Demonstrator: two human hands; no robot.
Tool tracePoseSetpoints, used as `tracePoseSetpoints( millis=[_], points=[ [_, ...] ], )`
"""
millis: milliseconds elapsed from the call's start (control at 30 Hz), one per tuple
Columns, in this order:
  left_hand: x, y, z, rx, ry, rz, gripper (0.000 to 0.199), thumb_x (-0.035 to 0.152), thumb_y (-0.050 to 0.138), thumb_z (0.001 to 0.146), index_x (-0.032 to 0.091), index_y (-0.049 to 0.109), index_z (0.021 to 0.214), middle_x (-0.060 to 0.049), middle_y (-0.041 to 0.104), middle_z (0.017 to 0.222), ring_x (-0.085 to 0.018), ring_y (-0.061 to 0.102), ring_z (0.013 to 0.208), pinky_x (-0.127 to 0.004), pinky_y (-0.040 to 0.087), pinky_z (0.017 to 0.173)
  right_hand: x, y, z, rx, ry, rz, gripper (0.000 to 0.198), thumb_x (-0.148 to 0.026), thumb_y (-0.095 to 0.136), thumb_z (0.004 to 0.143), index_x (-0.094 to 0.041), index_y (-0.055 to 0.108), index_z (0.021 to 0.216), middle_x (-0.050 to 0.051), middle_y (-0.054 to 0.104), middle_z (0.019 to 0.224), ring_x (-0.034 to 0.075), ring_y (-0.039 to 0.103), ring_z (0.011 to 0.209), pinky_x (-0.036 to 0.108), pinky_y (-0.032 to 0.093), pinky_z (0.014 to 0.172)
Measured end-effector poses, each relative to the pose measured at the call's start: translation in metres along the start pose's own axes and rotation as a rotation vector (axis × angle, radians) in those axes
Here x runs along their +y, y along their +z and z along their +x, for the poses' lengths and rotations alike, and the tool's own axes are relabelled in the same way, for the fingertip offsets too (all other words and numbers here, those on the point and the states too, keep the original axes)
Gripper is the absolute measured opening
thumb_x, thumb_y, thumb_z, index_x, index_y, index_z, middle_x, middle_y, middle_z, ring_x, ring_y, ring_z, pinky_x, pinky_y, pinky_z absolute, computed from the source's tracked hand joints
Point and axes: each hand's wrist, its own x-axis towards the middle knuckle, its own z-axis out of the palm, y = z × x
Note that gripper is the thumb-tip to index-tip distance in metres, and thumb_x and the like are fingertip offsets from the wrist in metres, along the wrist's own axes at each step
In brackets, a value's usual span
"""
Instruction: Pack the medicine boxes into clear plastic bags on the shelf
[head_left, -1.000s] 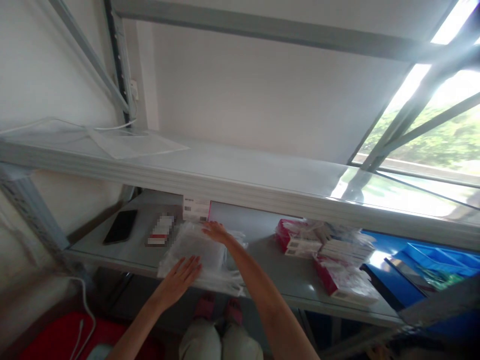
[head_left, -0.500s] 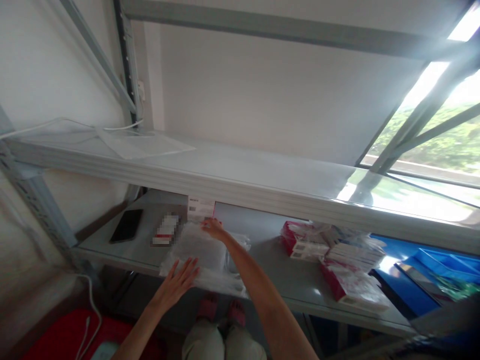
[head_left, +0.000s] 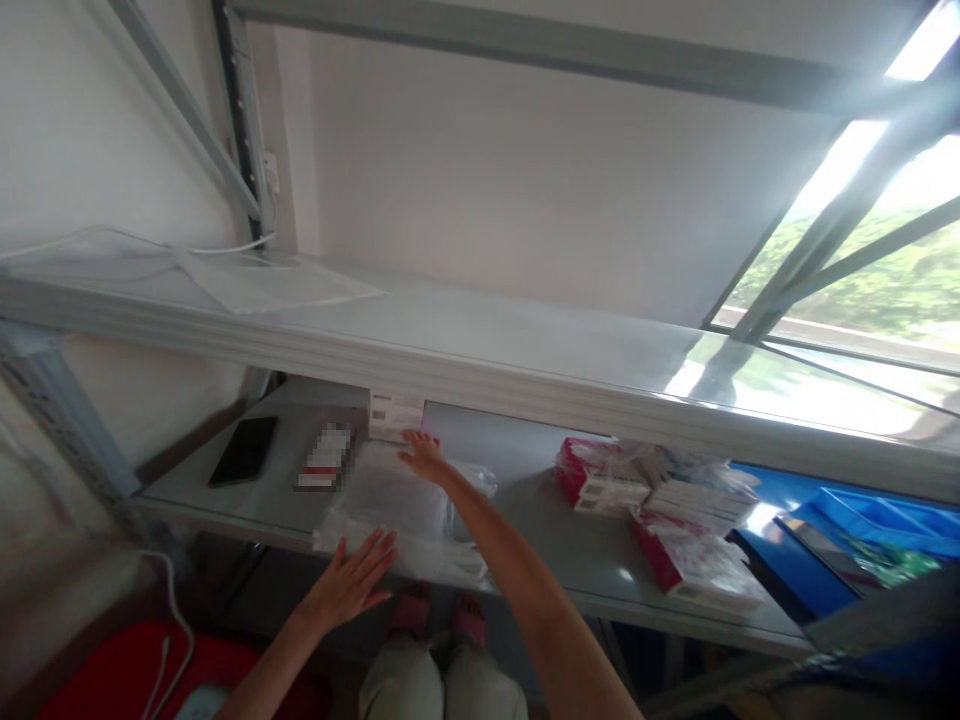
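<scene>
A stack of clear plastic bags [head_left: 397,490] lies on the lower shelf in front of me. My left hand [head_left: 352,580] is over its near left edge, fingers stretched out and apart; whether it presses on the plastic I cannot tell. At the far side of the bags is my right hand [head_left: 424,455], its fingers extended and holding nothing visible. Just beyond those fingers stands a white box [head_left: 395,415] with a printed label, its top hidden by the upper shelf.
A black phone [head_left: 244,450] and a blurred-out pack [head_left: 325,458] lie to the left. Wrapped pink-and-white boxes [head_left: 604,478] and blue trays [head_left: 885,520] are at the right. The upper shelf's front beam [head_left: 480,385] crosses above my hands. A red stool-like surface [head_left: 112,670] is below left.
The view has shifted slightly. My right hand's fingers have straightened a little near the white box. My left hand has moved slightly down toward the shelf's front edge.
</scene>
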Motion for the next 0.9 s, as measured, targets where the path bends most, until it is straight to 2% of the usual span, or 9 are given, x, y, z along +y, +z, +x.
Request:
tracePoseSetpoints(
  millis=[67,167,267,333,467,600,733,833,900],
  points=[
    [-0.001,-0.012,0.018,-0.028,-0.125,-0.122,0.039,0.026,0.041,0.091,0.02,0.051,0.127,-0.009,0.046,0.141,-0.021,0.016,0.141,-0.049,0.024,0.111,-0.003,-0.005,-0.009,0.045,-0.005,-0.01,0.046,-0.037,0.049,0.089,-0.027,0.04,0.133,0.008,0.047,0.135,0.024,0.041,0.123,0.048,0.026,0.103],
    [-0.009,-0.015,0.049,-0.099,-0.363,-0.279,0.041,0.011,0.032,0.089,0.016,0.053,0.123,-0.011,0.05,0.136,-0.021,0.033,0.135,-0.047,0.029,0.11,-0.013,-0.009,-0.029,0.107,-0.067,0.016,0.05,-0.034,0.046,0.09,-0.026,0.032,0.138,0.008,0.039,0.143,0.024,0.029,0.133,0.055,0.013,0.109],
    [-0.021,0.008,0.066,-0.145,-0.455,-0.292,0.046,0.005,0.026,0.084,0.009,0.054,0.12,-0.015,0.053,0.131,-0.024,0.042,0.129,-0.046,0.036,0.106,-0.029,-0.002,-0.05,0.029,-0.049,0.128,0.051,-0.029,0.039,0.093,-0.02,0.026,0.142,0.011,0.026,0.15,0.023,0.02,0.139,0.056,0.015,0.11],
    [-0.027,0.031,0.068,-0.196,-0.502,-0.258,0.046,0.008,0.027,0.083,0.004,0.055,0.12,-0.019,0.054,0.129,-0.028,0.043,0.128,-0.048,0.038,0.104,-0.041,0.009,-0.06,-0.019,-0.035,0.204,0.051,-0.026,0.032,0.095,-0.015,0.022,0.143,0.014,0.024,0.151,0.024,0.017,0.14,0.055,0.018,0.11],
    [-0.031,0.059,0.059,-0.328,-0.54,-0.234,0.049,0.012,0.03,0.083,0.008,0.053,0.126,-0.018,0.049,0.136,-0.03,0.038,0.131,-0.053,0.036,0.102,-0.05,0.034,-0.071,0.092,-0.036,0.212,0.056,-0.038,0.03,0.096,-0.014,0.019,0.145,0.014,0.026,0.15,0.025,0.016,0.141,0.054,0.013,0.113],
    [-0.027,0.053,0.059,-0.448,-0.565,-0.238,0.049,0.025,0.032,0.087,0.012,0.048,0.132,-0.013,0.039,0.144,-0.03,0.031,0.135,-0.055,0.027,0.107,-0.036,0.046,-0.079,0.168,0.067,0.123,0.067,-0.048,0.035,0.093,-0.014,0.014,0.147,0.014,0.025,0.151,0.027,0.016,0.14,0.055,0.013,0.112],
    [-0.021,0.037,0.072,-0.525,-0.686,-0.195,0.051,0.036,0.035,0.09,0.02,0.041,0.138,-0.01,0.03,0.15,-0.033,0.023,0.138,-0.063,0.014,0.107,-0.009,0.038,-0.084,0.202,0.145,-0.004,0.058,-0.045,0.035,0.094,-0.017,0.026,0.144,0.013,0.025,0.151,0.026,0.016,0.141,0.054,0.009,0.112],
    [-0.019,0.031,0.079,-0.559,-0.809,-0.156,0.054,0.048,0.036,0.089,0.028,0.038,0.139,-0.01,0.022,0.152,-0.04,0.017,0.138,-0.071,0.013,0.101,0.011,0.029,-0.088,0.226,0.24,-0.045,0.051,-0.042,0.036,0.094,-0.021,0.036,0.14,0.009,0.028,0.15,0.026,0.018,0.14,0.054,0.009,0.112],
    [-0.018,0.029,0.08,-0.583,-0.855,-0.14,0.059,0.054,0.037,0.087,0.029,0.035,0.141,-0.012,0.021,0.153,-0.044,0.015,0.137,-0.073,0.014,0.099,0.022,0.024,-0.091,0.254,0.288,-0.045,0.049,-0.04,0.038,0.093,-0.022,0.039,0.139,0.008,0.029,0.15,0.025,0.02,0.14,0.05,0.012,0.112]
  ],
)
